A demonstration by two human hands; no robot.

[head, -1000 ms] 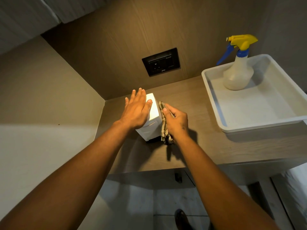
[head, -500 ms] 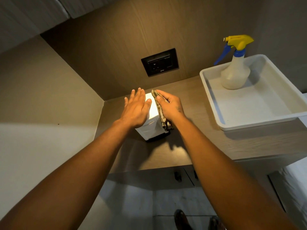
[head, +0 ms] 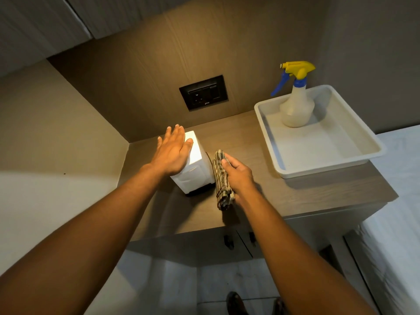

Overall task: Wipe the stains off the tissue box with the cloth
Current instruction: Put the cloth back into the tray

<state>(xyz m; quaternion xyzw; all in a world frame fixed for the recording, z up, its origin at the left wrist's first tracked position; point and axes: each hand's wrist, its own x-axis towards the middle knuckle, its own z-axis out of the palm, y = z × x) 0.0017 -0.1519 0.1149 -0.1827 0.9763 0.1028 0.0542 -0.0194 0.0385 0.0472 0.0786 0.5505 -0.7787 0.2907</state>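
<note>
Tissue box (head: 197, 173) upright; cloth (head: 221, 178) hangs lengthwise beside it.

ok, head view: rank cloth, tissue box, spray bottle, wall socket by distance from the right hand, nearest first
1. cloth, held in the right hand.
2. tissue box, just left of it.
3. wall socket and spray bottle: both farther back, too close to call.

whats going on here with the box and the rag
A person is wiping a white tissue box on a wooden counter. The left hand lies flat on top, steadying it, while the right hand presses a checked cloth against its right side. A spray bottle stands in a tray nearby.
</note>
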